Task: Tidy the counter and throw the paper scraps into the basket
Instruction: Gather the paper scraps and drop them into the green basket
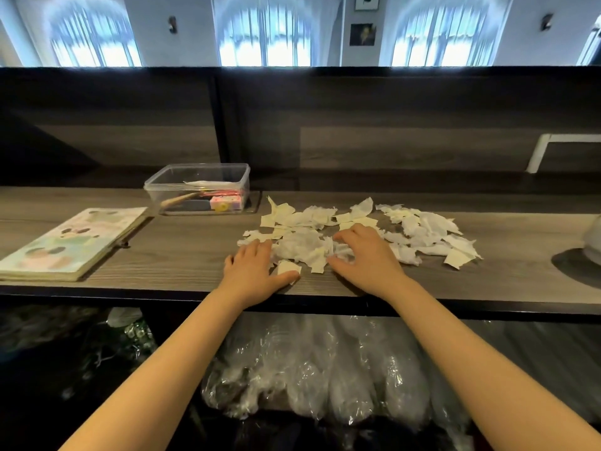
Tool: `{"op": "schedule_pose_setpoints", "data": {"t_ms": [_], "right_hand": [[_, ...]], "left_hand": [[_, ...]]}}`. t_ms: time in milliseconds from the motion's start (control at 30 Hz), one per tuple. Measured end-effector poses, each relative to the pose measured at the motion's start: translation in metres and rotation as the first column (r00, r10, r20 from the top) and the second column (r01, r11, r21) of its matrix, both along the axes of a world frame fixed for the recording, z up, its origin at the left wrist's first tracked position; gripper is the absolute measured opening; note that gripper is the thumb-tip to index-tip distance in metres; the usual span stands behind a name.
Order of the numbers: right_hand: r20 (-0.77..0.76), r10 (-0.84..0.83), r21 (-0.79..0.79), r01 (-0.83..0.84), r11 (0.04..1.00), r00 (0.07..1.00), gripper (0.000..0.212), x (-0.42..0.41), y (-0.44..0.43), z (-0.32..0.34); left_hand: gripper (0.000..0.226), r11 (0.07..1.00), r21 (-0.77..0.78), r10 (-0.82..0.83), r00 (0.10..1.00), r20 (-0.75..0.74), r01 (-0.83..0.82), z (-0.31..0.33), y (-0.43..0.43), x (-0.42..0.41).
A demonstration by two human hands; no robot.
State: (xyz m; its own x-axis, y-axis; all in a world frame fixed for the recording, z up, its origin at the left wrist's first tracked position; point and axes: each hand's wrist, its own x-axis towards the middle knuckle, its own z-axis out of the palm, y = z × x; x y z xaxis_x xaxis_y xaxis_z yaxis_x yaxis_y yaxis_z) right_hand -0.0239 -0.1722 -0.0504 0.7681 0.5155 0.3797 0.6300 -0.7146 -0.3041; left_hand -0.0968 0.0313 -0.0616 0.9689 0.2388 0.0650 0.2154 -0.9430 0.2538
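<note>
White, jagged, crinkled paper scraps (419,230) on grey wood-grain counter (182,252)

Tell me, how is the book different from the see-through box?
The book lies flat and closed with a pastel cover; the box is clear, so small things show inside. The book is low and thin; the box stands taller. The book lies nearer the front edge; the box sits farther back. Both rest on the counter, left of the paper scraps.

Matt grained wood counter (182,252); crumpled paper scraps (422,232); clear, probably plastic box (162,187).
</note>
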Motion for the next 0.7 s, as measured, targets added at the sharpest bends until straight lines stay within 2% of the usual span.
{"op": "schedule_pose_setpoints", "data": {"t_ms": [133,300,400,467,533,600,700], "right_hand": [[-0.025,-0.044,-0.083,0.042,0.996,0.999,0.071,0.01,0.005,-0.002],[-0.033,-0.099,-0.135,0.094,0.986,0.995,0.077,0.017,0.007,-0.008],[-0.056,-0.102,-0.114,0.095,0.989,0.993,0.063,0.017,0.007,-0.009],[-0.09,-0.091,-0.09,0.083,0.993,0.992,0.049,0.017,0.007,-0.008],[-0.101,-0.065,-0.069,0.058,0.996,0.993,0.035,0.016,0.007,-0.008],[-0.085,-0.05,-0.04,0.047,0.998,0.995,0.023,0.016,0.007,-0.009],[-0.033,-0.059,-0.023,0.059,0.998,0.998,0.017,0.015,0.006,-0.008]], "left_hand": [[0.087,1.0,-0.021,0.011,0.999,0.045,-0.01,0.001,-0.003,0.019],[0.087,0.998,-0.003,0.069,0.987,0.147,-0.069,0.0,-0.003,0.022],[0.091,0.968,0.102,0.202,0.956,0.211,-0.227,0.001,-0.006,0.015],[0.094,0.949,0.123,0.264,0.946,0.187,-0.289,0.002,-0.006,0.014],[0.09,0.956,0.131,0.244,0.958,0.148,-0.264,0.0,-0.004,0.016],[0.075,0.973,0.122,0.176,0.972,0.157,-0.196,0.0,-0.003,0.018],[0.054,0.989,0.08,0.109,0.978,0.179,-0.124,0.002,-0.005,0.018]]}}
